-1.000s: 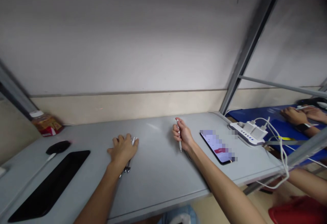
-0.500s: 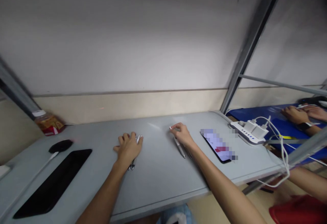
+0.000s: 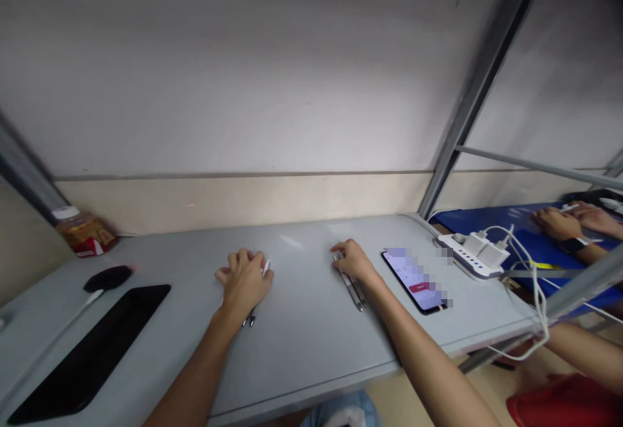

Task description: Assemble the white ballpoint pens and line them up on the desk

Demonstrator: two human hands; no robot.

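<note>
My left hand (image 3: 244,281) rests on the grey table with its fingers bent over some pens. A white pen end (image 3: 266,267) shows by the thumb, and silver pen tips (image 3: 248,320) stick out below the palm. To the right, my right hand (image 3: 351,260) has its fingers closed about the upper ends of a few slim pens (image 3: 351,289). Those pens lie side by side on the table, slanting with their tips toward the front edge. How many pens each hand covers cannot be made out.
A phone (image 3: 415,282) and a white power strip (image 3: 470,257) with cables are on the right. At left lie a black slab (image 3: 92,352), a black puck on a cable (image 3: 108,278) and a bottle (image 3: 86,232). A co-worker's hands (image 3: 559,221) are beyond the metal post (image 3: 479,83).
My right hand has shifted slightly right and lower, from a pinch on a small white end to a grip over the pens, whose tips are now together. The left hand has barely moved.
</note>
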